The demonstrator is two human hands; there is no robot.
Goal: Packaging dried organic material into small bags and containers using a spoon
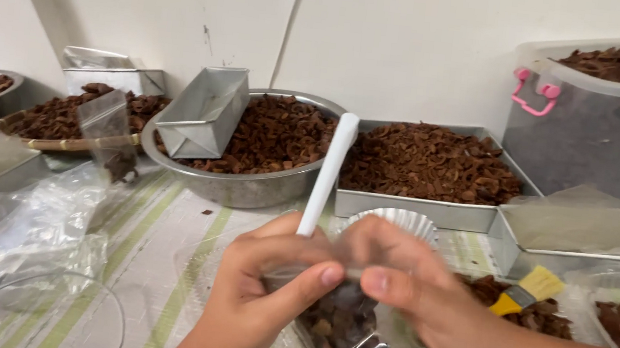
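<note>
While both hands meet over the striped tablecloth (pixel 163 258), the head view shows them pinching the mouth of a small clear plastic bag (pixel 344 327) filled with dark brown chips. The bag hangs just in front of the round steel bowl (pixel 247 187), between the two hands. The left hand (pixel 262 299) is closed on the bag's top edge with thumb and forefinger, and a white plastic handle (pixel 328 172) rises from that grip toward the bowl; whether it is a scoop or a spoon cannot be told. The right hand (pixel 421 289), somewhat blurred, is clamped on the same edge from the other side.

The bag looks light, thin and slippery, its film soft and crinkly, and the chips inside seem brittle. It would best be held at the empty upper rim, not squeezed around the filling.

Right of the bowl stands a rectangular steel tray (pixel 414 208) of the same chips; a folded metal tin (pixel 205 113) rests in the bowl. Well to the bowl's right lies a yellow brush (pixel 528 290).
</note>
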